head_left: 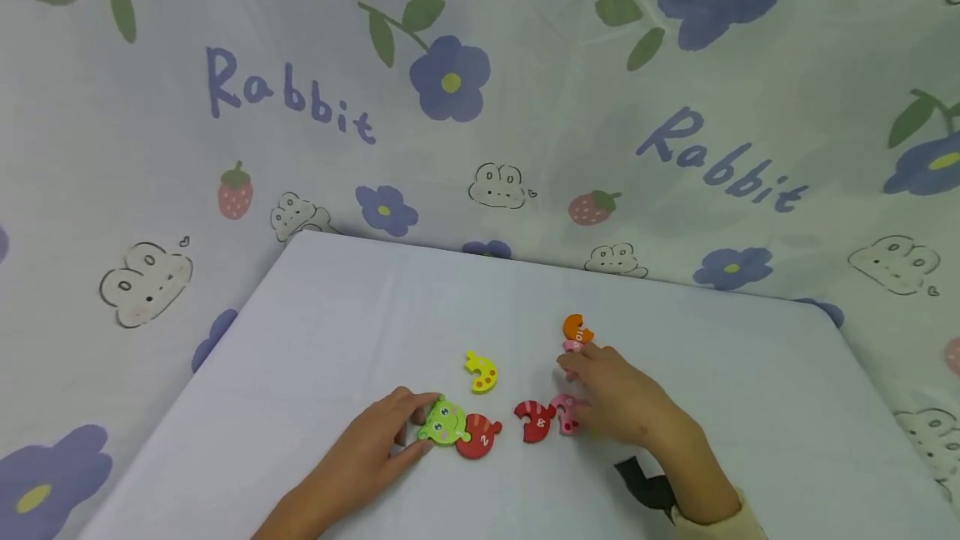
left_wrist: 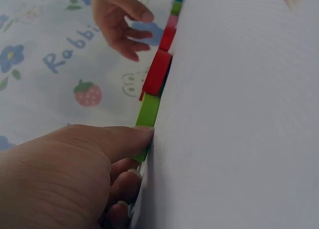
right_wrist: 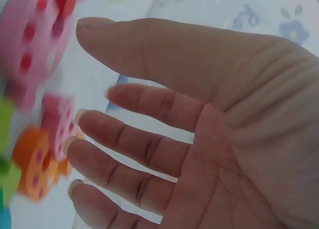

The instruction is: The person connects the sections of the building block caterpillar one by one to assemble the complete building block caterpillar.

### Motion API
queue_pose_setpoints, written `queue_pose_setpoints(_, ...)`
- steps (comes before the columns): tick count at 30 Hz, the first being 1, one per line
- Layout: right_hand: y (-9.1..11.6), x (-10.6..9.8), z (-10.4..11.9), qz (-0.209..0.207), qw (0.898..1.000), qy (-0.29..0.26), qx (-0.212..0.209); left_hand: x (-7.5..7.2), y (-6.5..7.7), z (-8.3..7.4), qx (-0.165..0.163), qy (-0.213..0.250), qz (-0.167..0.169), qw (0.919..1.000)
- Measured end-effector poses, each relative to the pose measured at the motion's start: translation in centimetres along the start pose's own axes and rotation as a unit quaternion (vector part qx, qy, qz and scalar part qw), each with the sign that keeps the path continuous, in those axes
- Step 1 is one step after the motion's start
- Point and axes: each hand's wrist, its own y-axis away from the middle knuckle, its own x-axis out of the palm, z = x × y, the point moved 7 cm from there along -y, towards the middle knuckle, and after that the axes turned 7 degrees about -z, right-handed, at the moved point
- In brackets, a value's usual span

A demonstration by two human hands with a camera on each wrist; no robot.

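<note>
My left hand (head_left: 367, 450) pinches a green puzzle piece with a smiling caterpillar face (head_left: 446, 423), thumb on the near side and a finger at the far side. A red piece marked 2 (head_left: 477, 437) is joined to the face piece. To its right, a red piece marked 3 (head_left: 534, 423) meets a pink spotted piece (head_left: 566, 415), partly hidden by my right hand (head_left: 628, 397). That hand hovers over several pieces with its fingers apart and holds nothing; the right wrist view shows its bare palm. Beyond it are an orange piece marked 10 (head_left: 574, 327) and a smaller pink spotted piece (right_wrist: 57, 120).
A yellow spotted piece (head_left: 483, 374) lies alone beyond the joined pieces. Green pieces (right_wrist: 7, 179) show at the edge of the right wrist view. A black strip (head_left: 643, 486) appears beside the right wrist. The white tabletop (head_left: 360, 315) ends at a patterned curtain (head_left: 525, 90).
</note>
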Motion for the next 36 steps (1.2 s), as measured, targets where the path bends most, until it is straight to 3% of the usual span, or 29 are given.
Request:
queue_pose_setpoints(7, -0.4, -0.5, -3.6, -0.018, 1.000, -0.008, -0.001, -0.4, 0.0, 0.1, -0.005, 0.025, -0.026, 0.9993)
queue_pose_setpoints(13, -1.1, 0.0, -5.0, -0.026, 0.999, 0.015, -0.011, -0.7, 0.2, 0.7, -0.017, 0.017, -0.058, 0.9980)
queue_pose_setpoints(18, -1.5, 0.4, -5.6, -0.041, 0.999, 0.032, -0.007, -1.0, 0.1, 0.7, -0.008, 0.002, -0.088, 0.9961)
queue_pose_setpoints(25, -1.7, 0.4, -6.2, -0.040, 0.999, 0.036, 0.003, -1.0, -0.2, 0.6, -0.023, -0.020, -0.096, 0.9949)
queue_pose_setpoints(31, -1.3, -0.3, -6.2, -0.046, 0.999, -0.003, 0.026, -1.3, -0.2, 0.4, -0.019, -0.038, -0.115, 0.9924)
queue_pose_setpoints(36, -0.7, -0.7, -4.9, -0.042, 0.998, -0.041, 0.027, -1.3, -0.1, 0.5, -0.016, -0.047, -0.119, 0.9917)
